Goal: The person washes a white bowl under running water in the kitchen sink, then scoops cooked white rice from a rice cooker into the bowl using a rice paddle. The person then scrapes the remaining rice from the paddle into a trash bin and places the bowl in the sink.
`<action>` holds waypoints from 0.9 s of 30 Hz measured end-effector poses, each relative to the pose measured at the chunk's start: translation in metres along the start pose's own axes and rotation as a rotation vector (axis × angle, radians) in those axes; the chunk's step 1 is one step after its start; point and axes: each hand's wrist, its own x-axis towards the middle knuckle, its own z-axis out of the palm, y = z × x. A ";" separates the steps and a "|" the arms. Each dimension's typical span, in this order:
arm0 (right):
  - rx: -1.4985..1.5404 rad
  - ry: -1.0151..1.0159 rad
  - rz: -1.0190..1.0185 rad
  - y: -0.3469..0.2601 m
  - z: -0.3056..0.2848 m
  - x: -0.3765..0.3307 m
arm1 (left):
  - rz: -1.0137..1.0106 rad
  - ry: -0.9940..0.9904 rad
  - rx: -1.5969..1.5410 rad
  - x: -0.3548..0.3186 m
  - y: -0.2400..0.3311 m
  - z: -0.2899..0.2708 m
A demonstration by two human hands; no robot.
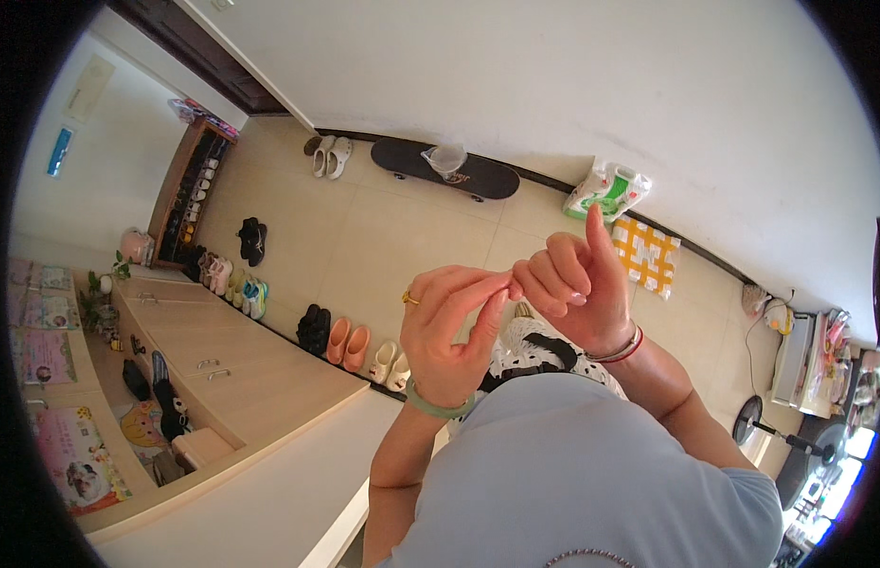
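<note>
In front of my chest, both hands are raised and touching. My left hand has a gold ring and a pale green bangle at the wrist. Its thumb and fingertips pinch the tip of a finger of my right hand, the outermost one by the look of it. My right hand is half curled, its thumb pointing up and the other fingers bent toward the palm. Nothing shows inside it. A silver bracelet and a red band circle that wrist. No separate object is visible between the hands.
A skateboard bearing a clear plastic jug lies along the wall. Right of it are a white-green package and a yellow checked packet. Shoes line the wooden cabinet at left. A dumbbell bar sits at right.
</note>
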 end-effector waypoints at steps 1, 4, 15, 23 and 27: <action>-0.041 -0.005 -0.021 0.000 0.001 -0.001 | 0.012 -0.001 0.023 0.000 0.001 -0.001; -0.195 0.004 -0.079 -0.001 0.004 -0.003 | 0.051 0.004 0.093 0.001 0.003 -0.004; -0.724 -0.091 -0.221 -0.004 0.000 -0.015 | 0.101 -0.022 0.300 0.006 0.004 -0.011; -0.916 -0.126 -0.258 -0.005 0.006 -0.018 | 0.108 -0.064 0.353 0.003 -0.001 -0.012; -0.937 -0.137 -0.266 -0.005 0.010 -0.020 | 0.120 -0.010 0.337 0.004 -0.002 -0.011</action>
